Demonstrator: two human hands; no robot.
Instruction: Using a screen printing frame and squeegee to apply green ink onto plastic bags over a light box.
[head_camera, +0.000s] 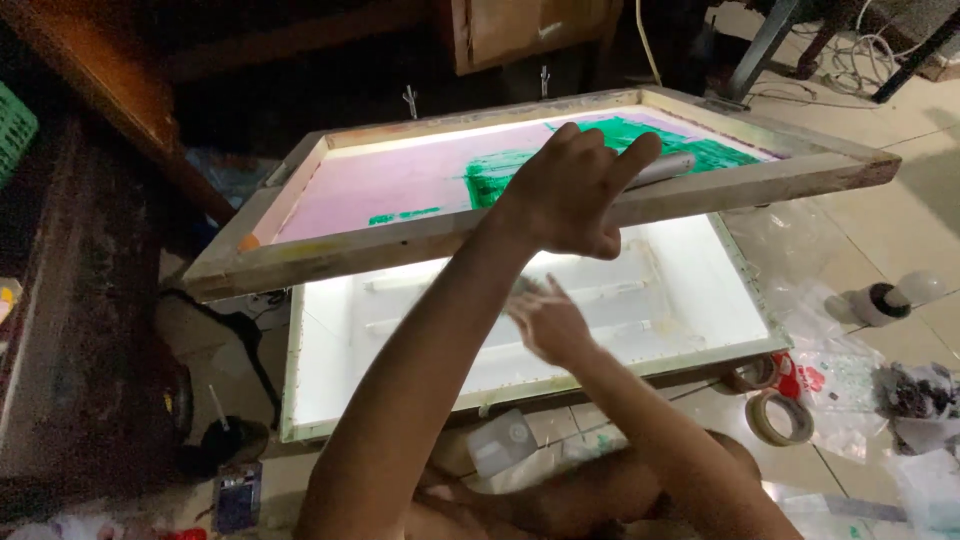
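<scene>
I see my left hand (575, 190) curled over the near rail of the wooden screen frame (420, 245), fingers bent across the top edge and the thumb out of sight below, so it grips the wood and holds the frame up, tilted above the light box (330, 330). The frame's mesh glows pink with green patches (620, 140) towards its far right. Just past my fingertips a pale grey bar (665, 168) lies on the frame edge; I cannot tell whether the fingers touch it.

My right hand (548, 322) hangs lower, under the raised frame and over the lit white panel of the light box. It is blurred: the fingers look loosely spread and I make out nothing held in them, though whether they touch the panel I cannot tell.

The light box sits on the tiled floor (900, 130). To its right lie two rolls of tape (778, 415), crumpled clear plastic sheet (790, 260) and a small dark-capped bottle (880, 302). A small clear box (500, 440) lies near my knees. The left side of the view is dark and hard to read.
</scene>
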